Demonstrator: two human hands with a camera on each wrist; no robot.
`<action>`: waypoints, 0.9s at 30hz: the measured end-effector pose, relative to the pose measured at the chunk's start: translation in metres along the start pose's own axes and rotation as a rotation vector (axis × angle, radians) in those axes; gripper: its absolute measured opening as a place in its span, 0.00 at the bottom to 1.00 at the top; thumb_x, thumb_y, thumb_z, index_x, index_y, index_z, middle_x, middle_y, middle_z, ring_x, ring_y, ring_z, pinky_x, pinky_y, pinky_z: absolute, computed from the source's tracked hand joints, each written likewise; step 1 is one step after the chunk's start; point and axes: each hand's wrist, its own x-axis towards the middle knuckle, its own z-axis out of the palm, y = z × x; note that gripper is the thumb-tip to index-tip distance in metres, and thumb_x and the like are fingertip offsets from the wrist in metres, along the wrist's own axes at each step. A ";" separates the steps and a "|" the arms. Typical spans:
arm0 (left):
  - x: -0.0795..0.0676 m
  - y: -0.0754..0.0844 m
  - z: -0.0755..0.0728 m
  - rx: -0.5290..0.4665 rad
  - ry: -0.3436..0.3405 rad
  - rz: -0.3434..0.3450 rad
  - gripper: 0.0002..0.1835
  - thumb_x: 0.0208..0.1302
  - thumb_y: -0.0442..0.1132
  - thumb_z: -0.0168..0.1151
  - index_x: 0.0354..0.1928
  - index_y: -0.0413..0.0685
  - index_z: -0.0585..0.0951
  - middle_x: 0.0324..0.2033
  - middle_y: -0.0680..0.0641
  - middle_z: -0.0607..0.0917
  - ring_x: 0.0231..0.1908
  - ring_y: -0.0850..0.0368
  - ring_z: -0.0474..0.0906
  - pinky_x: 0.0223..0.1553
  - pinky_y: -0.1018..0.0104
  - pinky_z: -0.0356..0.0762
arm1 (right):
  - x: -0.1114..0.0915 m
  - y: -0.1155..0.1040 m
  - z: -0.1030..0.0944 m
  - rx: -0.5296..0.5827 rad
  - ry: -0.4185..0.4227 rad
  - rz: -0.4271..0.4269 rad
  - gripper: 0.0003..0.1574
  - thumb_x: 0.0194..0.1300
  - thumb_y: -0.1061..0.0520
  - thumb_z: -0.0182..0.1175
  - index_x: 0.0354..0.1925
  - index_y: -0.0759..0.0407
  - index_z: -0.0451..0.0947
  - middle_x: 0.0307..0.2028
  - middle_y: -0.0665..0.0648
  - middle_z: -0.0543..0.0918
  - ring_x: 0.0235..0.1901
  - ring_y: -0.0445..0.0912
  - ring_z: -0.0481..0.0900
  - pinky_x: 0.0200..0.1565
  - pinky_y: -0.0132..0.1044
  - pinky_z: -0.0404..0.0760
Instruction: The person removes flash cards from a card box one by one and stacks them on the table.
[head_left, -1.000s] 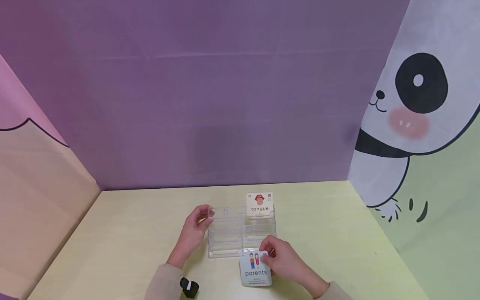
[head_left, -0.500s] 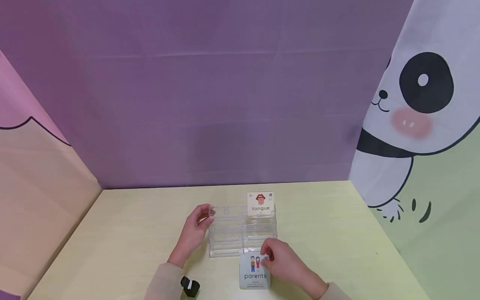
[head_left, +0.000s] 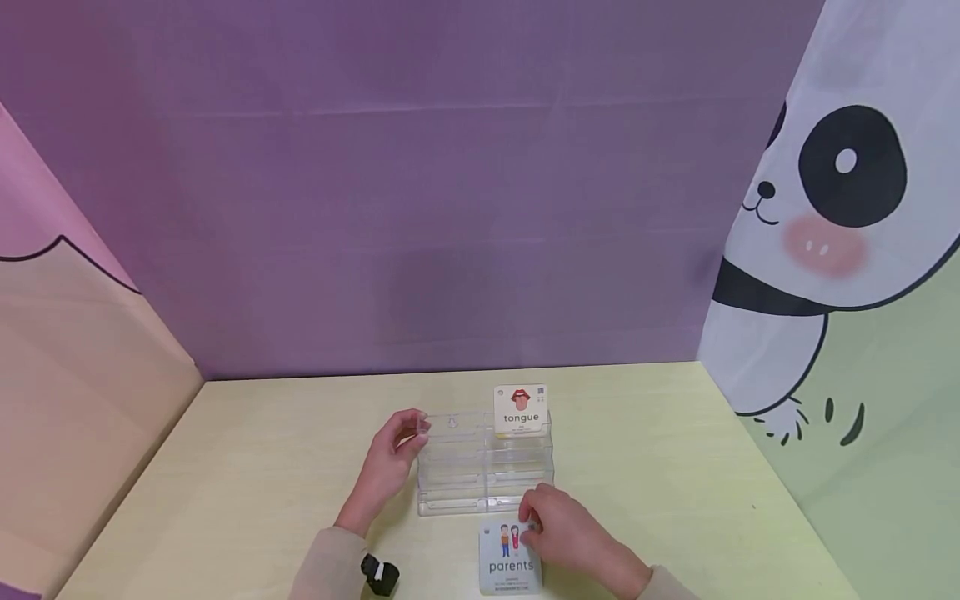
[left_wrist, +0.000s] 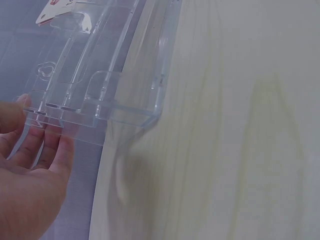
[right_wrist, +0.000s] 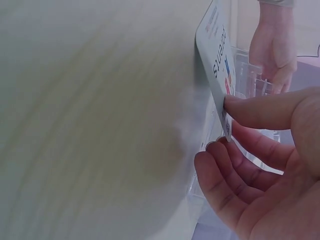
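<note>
My right hand (head_left: 566,529) pinches a "parents" flash card (head_left: 510,558) by its upper right edge, thumb on the printed face. The card is just in front of a clear plastic tiered rack (head_left: 452,467) and apart from it in the head view. Up close in the right wrist view, the card (right_wrist: 215,55) is seen nearly edge-on. My left hand (head_left: 387,458) grips the rack's back left corner, thumb on one side and fingers on the other. A "tongue" flash card (head_left: 521,408) stands upright in the rack's back right compartment.
A pale wooden table (head_left: 285,467) lies under everything, with a purple backdrop (head_left: 450,208) behind it. On the right is a panel with a panda drawing (head_left: 825,250). A small black object (head_left: 380,575) sits at the left wrist.
The "parents" card has come down and toward me, away from the rack's front edge, with my right hand. My left hand stays on the rack's corner.
</note>
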 end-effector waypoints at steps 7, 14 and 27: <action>-0.001 0.003 0.000 0.002 0.008 -0.024 0.17 0.67 0.27 0.54 0.57 0.36 0.70 0.52 0.38 0.77 0.57 0.46 0.72 0.60 0.59 0.70 | -0.002 -0.003 0.001 -0.089 -0.049 0.011 0.10 0.56 0.56 0.68 0.30 0.50 0.74 0.26 0.44 0.67 0.26 0.38 0.66 0.29 0.30 0.69; -0.001 0.006 0.000 0.009 0.004 -0.022 0.17 0.67 0.27 0.54 0.57 0.36 0.70 0.52 0.37 0.77 0.57 0.46 0.71 0.60 0.59 0.69 | -0.002 -0.004 0.003 -0.144 -0.049 -0.012 0.09 0.55 0.56 0.68 0.30 0.50 0.74 0.25 0.43 0.67 0.26 0.38 0.66 0.30 0.29 0.70; -0.003 0.011 -0.001 0.011 0.005 -0.019 0.17 0.67 0.27 0.54 0.57 0.35 0.70 0.51 0.38 0.77 0.57 0.45 0.71 0.59 0.59 0.70 | -0.006 -0.013 0.000 -0.260 -0.045 -0.066 0.09 0.54 0.58 0.66 0.30 0.51 0.74 0.26 0.43 0.67 0.26 0.39 0.65 0.29 0.30 0.70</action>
